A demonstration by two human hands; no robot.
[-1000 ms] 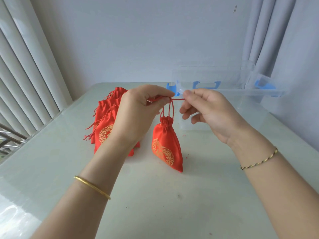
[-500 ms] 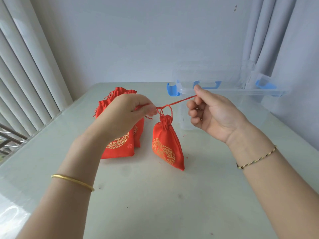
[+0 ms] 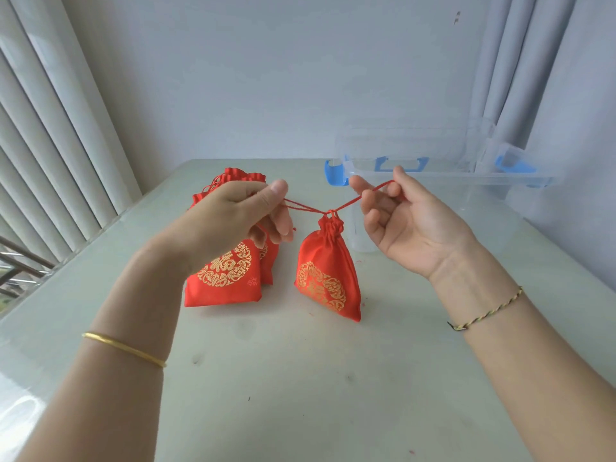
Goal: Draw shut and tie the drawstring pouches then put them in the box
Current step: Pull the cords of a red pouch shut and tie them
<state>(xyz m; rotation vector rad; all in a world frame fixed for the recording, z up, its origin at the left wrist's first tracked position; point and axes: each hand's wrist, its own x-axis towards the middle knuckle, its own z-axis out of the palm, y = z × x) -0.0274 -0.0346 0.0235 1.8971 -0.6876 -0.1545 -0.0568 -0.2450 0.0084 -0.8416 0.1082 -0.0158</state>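
While both hands hold a cord stretched between them, the pale table (image 3: 300, 395) spreads beneath, with grey curtains at either side. At its far right stands the clear plastic box (image 3: 450, 176) with blue latches, open at the top, with no pouch to be seen in it. The left hand (image 3: 233, 218) pinches the red drawstring (image 3: 348, 204) between thumb and forefinger, the other fingers curled under. The right hand (image 3: 410, 225), palm turned up, pinches the other end between the thumb and loosely curled fingers. Behind the left hand lies a pile of red pouches (image 3: 223, 281) printed in gold. Just right of it, near the box, the held pouch (image 3: 328, 278) hangs tilted from the cord, neck gathered tight, its lower corner at the tabletop. A gold bangle (image 3: 123, 348) circles the left wrist, a braided bracelet (image 3: 486, 310) the right.
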